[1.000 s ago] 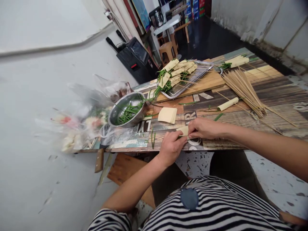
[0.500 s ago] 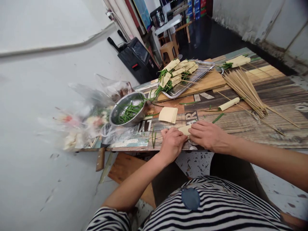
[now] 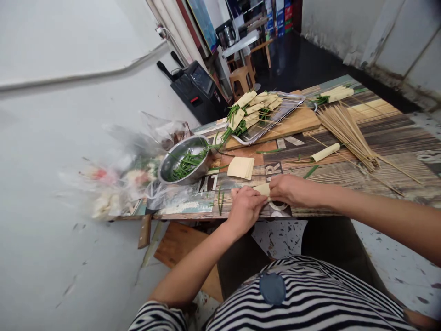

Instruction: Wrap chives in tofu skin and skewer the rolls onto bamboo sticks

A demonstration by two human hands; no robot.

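A left hand (image 3: 245, 207) and a right hand (image 3: 291, 189), fingers curled, grip opposite ends of a thin, pale yellow, soft-looking sheet (image 3: 262, 190) lying between them on the wood-patterned counter (image 3: 396, 138). The fingers hide how far it is rolled. Uneven tension between the hands could skew or tear it; a slack hold could let it spring open. Knuckles might also nudge the neat stack of pale yellow squares (image 3: 240, 168) just beyond the left hand. Half a second earlier, the right hand's fingers lay flatter across the sheet; now they bunch together, while the left hand stays put.
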